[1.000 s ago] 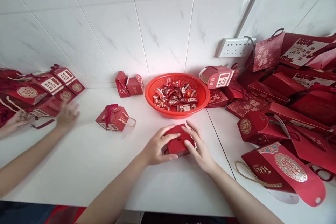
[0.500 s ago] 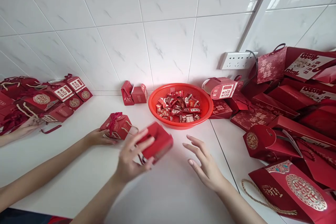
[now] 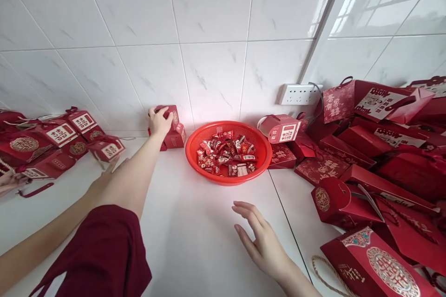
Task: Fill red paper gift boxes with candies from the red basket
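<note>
Stretched out toward the wall, my left hand (image 3: 160, 122) grips a small red gift box (image 3: 172, 114) from above, fingers closed over its top. That box is by the other small red boxes (image 3: 174, 137) against the wall; my hand hides part of them, and I cannot tell whether it rests on them. My right hand (image 3: 259, 239) hovers over the white tabletop, fingers apart and nothing in it. Between my hands and the wall sits a red plastic basket (image 3: 228, 181) of wrapped candies (image 3: 230, 153).
Another person's hand (image 3: 109, 167) is at a red box (image 3: 108, 148) left of my arm; one more hand (image 3: 10, 182) shows at the left edge. Boxes (image 3: 55, 134) crowd the far left. Red gift bags (image 3: 393, 260) pile on the right, below a socket strip (image 3: 300, 94).
My left hand has carried the red box from the middle of the table to the boxes by the wall. The other person's box has moved left. My right hand stays open.
</note>
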{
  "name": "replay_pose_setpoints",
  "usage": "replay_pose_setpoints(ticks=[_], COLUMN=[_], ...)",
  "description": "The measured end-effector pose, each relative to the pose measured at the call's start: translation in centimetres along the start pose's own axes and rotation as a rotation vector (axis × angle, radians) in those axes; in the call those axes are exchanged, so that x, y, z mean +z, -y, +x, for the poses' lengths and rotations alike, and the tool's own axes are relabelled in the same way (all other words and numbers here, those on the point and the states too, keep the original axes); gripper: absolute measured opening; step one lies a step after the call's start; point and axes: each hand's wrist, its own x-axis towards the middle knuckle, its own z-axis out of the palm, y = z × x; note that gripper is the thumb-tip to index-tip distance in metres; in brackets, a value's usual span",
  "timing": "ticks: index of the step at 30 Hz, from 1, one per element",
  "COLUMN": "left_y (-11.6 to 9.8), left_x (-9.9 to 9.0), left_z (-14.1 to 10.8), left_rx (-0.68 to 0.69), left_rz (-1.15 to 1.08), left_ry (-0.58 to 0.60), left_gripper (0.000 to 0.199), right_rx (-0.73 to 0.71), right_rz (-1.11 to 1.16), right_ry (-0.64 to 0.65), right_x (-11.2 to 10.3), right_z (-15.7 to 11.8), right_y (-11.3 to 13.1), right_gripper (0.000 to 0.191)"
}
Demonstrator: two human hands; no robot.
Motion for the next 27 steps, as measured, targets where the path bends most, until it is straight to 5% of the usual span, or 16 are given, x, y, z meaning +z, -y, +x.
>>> replay_pose_setpoints(ticks=[4,9,21,27], left_y=[3.1,4.9,5.0,2.9], left_x=[2.2,2.4,3.6,2.0], left_z=[-0.4,0.3,-0.6,-0.4], left_rx=[-0.014,0.044,0.114,0.145], left_rz=[0.042,0.073,0.093,0.155], left_ry=[0.109,0.168,0.195,0.268], left_gripper=[0.048,0.051,0.057,0.076], right_rx=[0.02,0.03,0.068,-0.009], right_rz=[0.018,0.053,0.053,-0.002], right_ry=[0.015,0.06,0.097,0.074], right_x=[0.1,0.4,0.4,-0.3], right_z=[0.2,0.1,0.4,1.0], right_y=[-0.1,0.3,0.1,0.3], right_gripper=[0.041,0.04,0.039,0.038])
